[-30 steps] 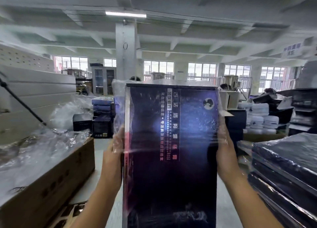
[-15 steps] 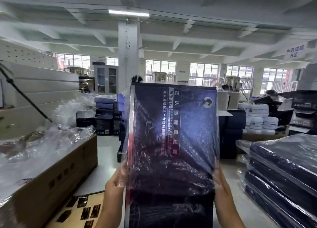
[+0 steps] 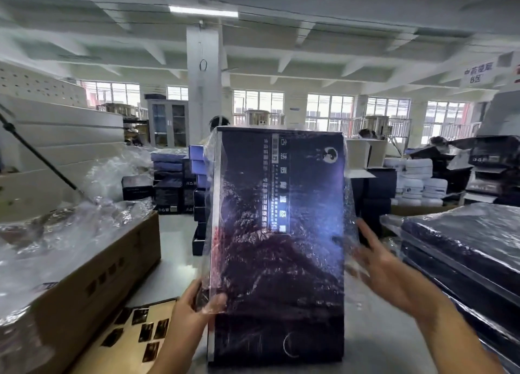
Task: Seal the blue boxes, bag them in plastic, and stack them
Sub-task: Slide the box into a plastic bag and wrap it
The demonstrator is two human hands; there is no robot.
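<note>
Grey bench point(image 3: 168, 275) is lying under the work, and nearest on it, at the left, a brown sheet of dark stickers point(image 3: 146, 331) is sitting beside the person's forearm. Just above it the left hand point(image 3: 194, 309) is pinching the lower left edge of the blue box point(image 3: 281, 247), thumb on the front face over the film. The box is standing upright before the person, its lower end down at the bench; whether it is bearing on the bench I cannot tell. A clear plastic bag point(image 3: 349, 199) is covering it from the top to about the level of the thumb, wrinkling over the lower half, and the bottom strip is looking bare. The right hand point(image 3: 394, 272) is blurred, released, fingers spread, just beside the right edge and grasping nothing; whether it is touching the slack film there is unclear. By my judgement the bagging is the step in hand. Doing it well is calling for the right hand to take the bag's open edge level with the left, both drawing down evenly so the slack is smoothing out and no corner is tearing through. Farther right, a stack of bagged boxes point(image 3: 464, 247) is waiting; farther left a cardboard carton point(image 3: 84, 283) is holding loose film point(image 3: 56, 233). Beyond, more blue boxes point(image 3: 171, 176) are piling up before a white pillar point(image 3: 204, 92).
</note>
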